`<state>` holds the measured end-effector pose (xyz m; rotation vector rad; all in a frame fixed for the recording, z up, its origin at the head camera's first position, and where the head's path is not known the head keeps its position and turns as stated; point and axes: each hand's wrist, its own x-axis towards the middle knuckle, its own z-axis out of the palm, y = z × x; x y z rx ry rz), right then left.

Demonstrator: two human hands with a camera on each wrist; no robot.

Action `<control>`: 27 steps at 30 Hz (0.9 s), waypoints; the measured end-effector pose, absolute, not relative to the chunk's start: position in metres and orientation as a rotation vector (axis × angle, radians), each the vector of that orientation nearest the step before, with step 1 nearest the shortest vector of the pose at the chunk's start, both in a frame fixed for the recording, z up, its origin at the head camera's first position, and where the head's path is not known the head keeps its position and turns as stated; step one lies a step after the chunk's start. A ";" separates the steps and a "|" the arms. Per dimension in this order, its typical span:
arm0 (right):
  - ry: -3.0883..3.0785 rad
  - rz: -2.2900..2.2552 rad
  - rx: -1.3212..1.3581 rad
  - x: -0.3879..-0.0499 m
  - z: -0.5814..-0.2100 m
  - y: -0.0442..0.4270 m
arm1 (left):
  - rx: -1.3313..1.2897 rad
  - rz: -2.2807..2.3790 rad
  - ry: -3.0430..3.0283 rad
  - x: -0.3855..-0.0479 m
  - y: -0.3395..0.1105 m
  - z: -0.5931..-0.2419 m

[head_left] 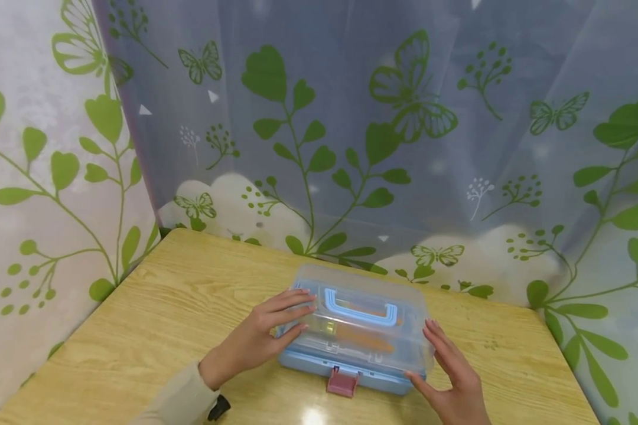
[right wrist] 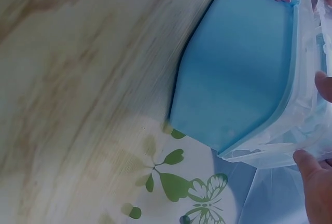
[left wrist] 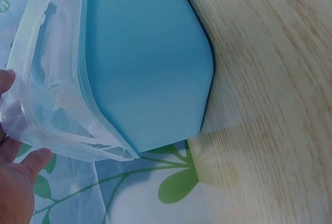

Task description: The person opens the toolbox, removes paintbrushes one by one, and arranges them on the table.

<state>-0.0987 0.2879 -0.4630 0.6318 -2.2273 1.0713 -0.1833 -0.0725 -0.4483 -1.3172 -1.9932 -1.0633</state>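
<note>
A plastic storage box stands on the table, with a light-blue base [head_left: 377, 381], a clear lid [head_left: 412, 342] and a blue carry handle [head_left: 361, 316] on top. At its front, the pink latch [head_left: 342, 382] is flipped down. My left hand [head_left: 263, 327] rests on the lid's left end, fingers extended over the top and thumb lower down. On the opposite end, my right hand [head_left: 454, 375] touches the lid's side with spread fingers, its thumb at the front corner. Through the lid show an orange-brown shape [head_left: 367, 340] and a small yellow item [head_left: 331, 326], both blurred.
The wood-grain table [head_left: 191, 283] extends around the box. Behind it hangs a grey-blue curtain [head_left: 340, 88] with green leaves and butterflies, and a paler patterned one [head_left: 48, 224] borders the left side. A dark band [head_left: 219, 407] sits by the left wrist.
</note>
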 end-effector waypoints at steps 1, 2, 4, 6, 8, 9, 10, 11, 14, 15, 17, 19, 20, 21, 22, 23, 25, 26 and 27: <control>-2.228 1.061 0.632 -0.099 -0.464 0.289 | -1.318 -1.062 -1.991 -0.183 -0.072 -0.448; -2.221 1.053 0.636 -0.100 -0.464 0.289 | -1.318 -1.061 -1.989 -0.184 -0.072 -0.448; -2.197 1.033 0.660 -0.101 -0.465 0.290 | -1.318 -1.056 -1.985 -0.184 -0.072 -0.448; -2.159 0.993 0.691 -0.102 -0.464 0.290 | -1.318 -1.055 -1.980 -0.184 -0.072 -0.447; -2.112 0.960 0.720 -0.102 -0.461 0.288 | -1.318 -1.054 -1.976 -0.184 -0.072 -0.447; -2.096 0.942 0.727 -0.102 -0.458 0.286 | -1.317 -1.055 -1.976 -0.184 -0.071 -0.447; -2.081 0.927 0.731 -0.101 -0.456 0.284 | -1.316 -1.055 -1.976 -0.184 -0.071 -0.447; -2.069 0.913 0.734 -0.101 -0.454 0.283 | -1.315 -1.058 -1.975 -0.185 -0.071 -0.447; -2.046 0.900 0.734 -0.100 -0.452 0.281 | -1.311 -1.062 -1.972 -0.185 -0.071 -0.447; -2.038 0.900 0.737 -0.101 -0.453 0.282 | -1.311 -1.061 -1.972 -0.185 -0.070 -0.447; -2.018 0.905 0.749 -0.105 -0.458 0.285 | -1.308 -1.058 -1.970 -0.186 -0.070 -0.446; -2.003 0.917 0.754 -0.108 -0.464 0.288 | -1.306 -1.052 -1.971 -0.186 -0.070 -0.446; -2.001 0.915 0.750 -0.109 -0.466 0.290 | -1.306 -1.047 -1.973 -0.186 -0.069 -0.445; -2.000 0.919 0.748 -0.110 -0.468 0.292 | -1.306 -1.041 -1.977 -0.186 -0.069 -0.445; -2.003 0.916 0.741 -0.111 -0.469 0.293 | -1.306 -1.032 -1.981 -0.186 -0.070 -0.444; -2.002 0.918 0.740 -0.111 -0.470 0.293 | -1.306 -1.019 -1.985 -0.186 -0.070 -0.444; -2.003 0.913 0.730 -0.111 -0.470 0.294 | -1.304 -0.984 -1.998 -0.185 -0.071 -0.443; -2.002 0.912 0.727 -0.111 -0.470 0.293 | -1.301 -0.961 -2.007 -0.185 -0.072 -0.442; -1.992 0.918 0.732 -0.112 -0.469 0.293 | -1.298 -0.932 -2.019 -0.185 -0.072 -0.441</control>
